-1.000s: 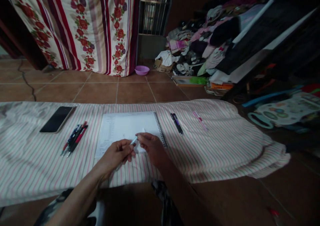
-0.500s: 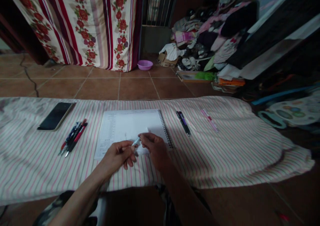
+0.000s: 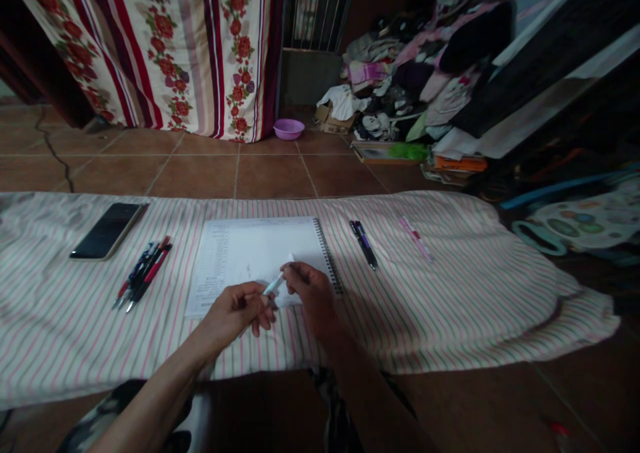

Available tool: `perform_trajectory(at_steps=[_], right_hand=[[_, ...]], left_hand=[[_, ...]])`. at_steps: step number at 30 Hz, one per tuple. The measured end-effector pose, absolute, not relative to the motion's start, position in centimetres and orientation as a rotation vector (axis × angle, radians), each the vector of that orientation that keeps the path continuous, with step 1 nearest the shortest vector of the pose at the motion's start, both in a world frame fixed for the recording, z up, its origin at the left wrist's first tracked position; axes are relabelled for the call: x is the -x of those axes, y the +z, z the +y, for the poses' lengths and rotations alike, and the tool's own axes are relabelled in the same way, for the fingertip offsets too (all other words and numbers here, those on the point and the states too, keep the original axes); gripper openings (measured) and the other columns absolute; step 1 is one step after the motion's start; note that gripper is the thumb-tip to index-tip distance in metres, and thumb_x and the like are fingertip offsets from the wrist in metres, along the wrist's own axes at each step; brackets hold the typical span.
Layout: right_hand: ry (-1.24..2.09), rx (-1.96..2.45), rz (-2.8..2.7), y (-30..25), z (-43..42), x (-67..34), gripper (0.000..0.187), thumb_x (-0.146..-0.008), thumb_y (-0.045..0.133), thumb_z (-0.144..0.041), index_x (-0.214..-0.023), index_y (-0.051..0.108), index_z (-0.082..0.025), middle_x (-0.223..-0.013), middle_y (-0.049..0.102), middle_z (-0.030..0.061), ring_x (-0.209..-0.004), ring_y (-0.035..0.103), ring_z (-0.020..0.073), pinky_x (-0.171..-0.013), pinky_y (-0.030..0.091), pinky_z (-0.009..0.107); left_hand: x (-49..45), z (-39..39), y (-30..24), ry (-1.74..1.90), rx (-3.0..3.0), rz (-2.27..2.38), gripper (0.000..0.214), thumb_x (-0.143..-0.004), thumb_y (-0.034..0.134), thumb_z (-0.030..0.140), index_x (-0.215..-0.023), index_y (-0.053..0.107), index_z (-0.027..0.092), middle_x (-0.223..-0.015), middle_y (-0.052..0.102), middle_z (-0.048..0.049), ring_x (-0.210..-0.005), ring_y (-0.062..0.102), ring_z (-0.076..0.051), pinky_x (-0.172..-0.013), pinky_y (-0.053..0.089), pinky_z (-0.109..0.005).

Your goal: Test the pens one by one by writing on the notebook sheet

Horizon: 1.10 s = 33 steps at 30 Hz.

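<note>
My left hand [image 3: 245, 306] grips the lower end of a pale blue and white pen [image 3: 273, 284] between thumb and fingers. At the pen's upper end, my right hand [image 3: 311, 287] pinches with its fingertips. Both hands are over the lower part of an open spiral notebook [image 3: 265, 246], whose wire binding runs down the right side. Printed lines show along the page's left part, with a faint mark near the middle. A small whitish shape shows just above my right fingertips; I cannot make out what it is.
Left of the notebook lie a bundle of several pens [image 3: 143, 273] and a phone [image 3: 107, 231]. On its right are two dark pens [image 3: 363, 245] and a pink pen [image 3: 416, 238]. All rest on a striped cloth [image 3: 465, 293]. Beyond are a purple basin [image 3: 289, 129] and piled clothes.
My right fingertips have shifted slightly up and right, away from the left hand, so more of the pen shows between them. The view has moved a little; the other things lie as before.
</note>
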State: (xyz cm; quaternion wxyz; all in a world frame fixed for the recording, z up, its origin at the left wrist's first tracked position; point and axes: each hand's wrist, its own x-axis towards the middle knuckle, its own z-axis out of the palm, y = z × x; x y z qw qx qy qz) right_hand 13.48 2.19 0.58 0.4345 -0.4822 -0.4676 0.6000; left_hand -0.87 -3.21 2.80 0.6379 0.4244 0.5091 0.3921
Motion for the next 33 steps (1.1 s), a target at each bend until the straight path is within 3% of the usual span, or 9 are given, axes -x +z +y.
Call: perform_trajectory(at_steps=[3,5,7,12,17,23,27,33], right_hand=[[1.484,1.203,-1.162,0.4,2.3,-13.5,0.021,-0.069,0.060,-0.035,-0.073,0.065,-0.015,-0.055,0.050,-0.0032,-0.051,0.042,0.0088,-0.051,0.032,0.023],[1.483,1.201,-1.163,0.5,2.2,-13.6,0.021,-0.069,0.060,-0.035,-0.073,0.065,-0.015,-0.056,0.050,-0.0033,-0.052,0.043,0.0088,-0.052,0.032,0.023],[1.486,1.195,-1.157,0.7,2.2,-13.5,0.021,-0.069,0.059,-0.035,-0.073,0.065,-0.016,-0.056,0.051,-0.0034,-0.052,0.043,0.0087,-0.052,0.033,0.023],[1.473,1.214,-1.168,1.1,2.0,-13.5,0.020,-0.068,0.059,-0.035,-0.072,0.064,-0.015,-0.055,0.051,-0.0037,-0.051,0.043,0.0087,-0.052,0.034,0.023],[1.478,1.244,-1.237,1.2,1.9,-13.3,0.021,-0.068,0.058,-0.036,-0.070,0.063,-0.015,-0.051,0.049,-0.0043,-0.050,0.044,0.0090,-0.050,0.034,0.022],[1.460,1.258,-1.246,1.3,1.8,-13.2,0.021,-0.068,0.057,-0.036,-0.071,0.063,-0.015,-0.052,0.050,-0.0043,-0.050,0.045,0.0088,-0.050,0.035,0.022],[1.467,1.247,-1.224,1.1,1.7,-13.0,0.020,-0.067,0.058,-0.035,-0.071,0.062,-0.016,-0.053,0.052,-0.0040,-0.050,0.046,0.0089,-0.051,0.036,0.022],[1.479,1.266,-1.201,1.1,1.8,-12.8,0.020,-0.068,0.058,-0.035,-0.068,0.062,-0.016,-0.053,0.052,-0.0037,-0.049,0.046,0.0086,-0.050,0.036,0.022]], left_hand=[[0.8,-3.2,2.7,0.930,-0.956,1.143,0.039,-0.072,0.063,0.042,-0.093,0.060,0.009,-0.066,0.062,-0.0045,-0.054,0.053,-0.010,-0.050,0.040,-0.023],[0.8,-3.3,2.7,0.930,-0.932,1.120,0.053,-0.073,0.063,0.040,-0.116,0.051,0.011,-0.068,0.062,-0.0025,-0.052,0.053,-0.011,-0.049,0.040,-0.024],[0.8,-3.4,2.7,0.936,-0.911,1.090,0.062,-0.072,0.064,0.039,-0.125,0.044,0.014,-0.070,0.063,-0.0023,-0.053,0.054,-0.012,-0.048,0.039,-0.024],[0.4,-3.2,3.1,0.987,-0.846,1.083,0.035,-0.071,0.066,0.035,-0.095,0.062,0.012,-0.067,0.061,-0.0023,-0.053,0.051,-0.009,-0.048,0.034,-0.021],[-0.1,-2.8,2.9,0.995,-0.787,1.154,0.031,-0.071,0.066,0.042,-0.068,0.058,0.012,-0.056,0.057,0.0004,-0.045,0.046,-0.005,-0.043,0.030,-0.019],[-0.3,-2.6,2.3,1.072,-0.716,1.140,0.039,-0.067,0.070,0.040,-0.094,0.060,0.014,-0.058,0.060,0.0011,-0.046,0.051,-0.008,-0.041,0.029,-0.018],[-0.3,-2.6,2.3,1.038,-0.756,1.160,0.032,-0.071,0.066,0.038,-0.087,0.061,0.011,-0.054,0.060,-0.0003,-0.039,0.042,-0.004,-0.038,0.026,-0.017],[-0.6,-2.4,2.3,1.078,-0.722,1.149,0.032,-0.068,0.067,0.037,-0.088,0.057,0.013,-0.062,0.060,0.0013,-0.040,0.046,-0.005,-0.036,0.027,-0.018]])
